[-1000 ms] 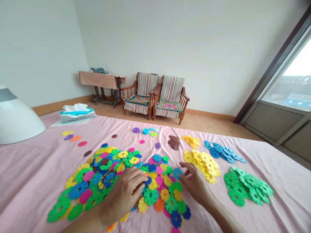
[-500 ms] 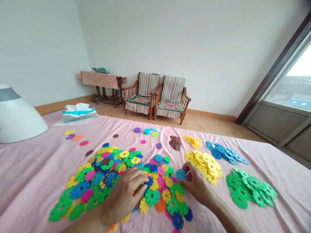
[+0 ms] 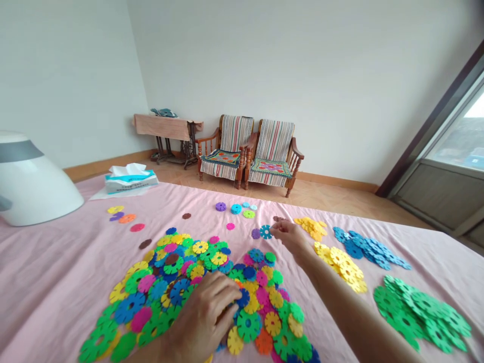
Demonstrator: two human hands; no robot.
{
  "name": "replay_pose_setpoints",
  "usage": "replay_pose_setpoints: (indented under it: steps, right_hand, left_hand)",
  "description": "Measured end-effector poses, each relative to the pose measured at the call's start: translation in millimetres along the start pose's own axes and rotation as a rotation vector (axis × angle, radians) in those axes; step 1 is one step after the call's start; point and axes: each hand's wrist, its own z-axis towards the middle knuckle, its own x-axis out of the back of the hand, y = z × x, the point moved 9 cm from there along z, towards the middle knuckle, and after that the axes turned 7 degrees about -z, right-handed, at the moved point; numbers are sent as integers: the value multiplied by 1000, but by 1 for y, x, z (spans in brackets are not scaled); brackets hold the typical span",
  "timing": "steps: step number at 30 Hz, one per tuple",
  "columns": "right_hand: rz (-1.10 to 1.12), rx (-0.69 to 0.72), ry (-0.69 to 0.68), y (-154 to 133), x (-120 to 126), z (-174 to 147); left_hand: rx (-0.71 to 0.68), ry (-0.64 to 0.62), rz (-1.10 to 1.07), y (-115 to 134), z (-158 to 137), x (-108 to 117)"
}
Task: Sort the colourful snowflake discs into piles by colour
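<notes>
Flower-shaped discs (image 3: pixel 179 287): plastic, as I see them, smooth with a faint sheen.
Tablecloth (image 3: pixel 206 222): matt cloth, softly creased.
Tissue packet (image 3: pixel 132 185): smooth printed wrap; I cannot tell card from film.
Tissue (image 3: pixel 134 169): matt paper.
White vessel (image 3: pixel 41 186): looks like smooth, lightly glossy plastic to me.
Armchairs (image 3: pixel 298 148): turned wood, polished.
Striped covers (image 3: pixel 278 138): woven cloth, matt.
Wall (image 3: pixel 264 65): smooth, matt.

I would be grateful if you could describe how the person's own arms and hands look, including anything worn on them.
The left hand and right hand are both ungloved. The left forearm and right forearm show no sleeve, watch or bracelet in view. I can make out no rings or markings.
</notes>
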Motion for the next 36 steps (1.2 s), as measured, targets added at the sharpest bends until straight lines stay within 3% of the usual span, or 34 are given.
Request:
replay_pose_setpoints:
  steps: [6, 11, 15, 21, 29, 32, 36]
  right_hand:
    - [-94, -78, -16, -13, -56, 70]
    - [-155, -142, -63, -18, -97, 103]
    - [-185, -157, -39, -19, -110, 115]
    - [-255, -135, -8, -22, -110, 116]
    - [-339, 2, -13, -37, -82, 85]
    - [-324, 113, -75, -41, -71, 43]
    - [-297, 278, -214, -42, -60, -35]
  left_hand:
    - [3, -15, -17, 0, 0, 2]
    - [8, -25, 7, -1, 0, 2]
    - [0, -43, 31, -2, 1, 1]
    - [-20, -60, 41, 0, 1, -1]
    - [14, -66, 15, 2, 0, 0]
    - [11, -42, 9, 1, 0, -1]
    - [0, -20, 13, 2, 0, -1]
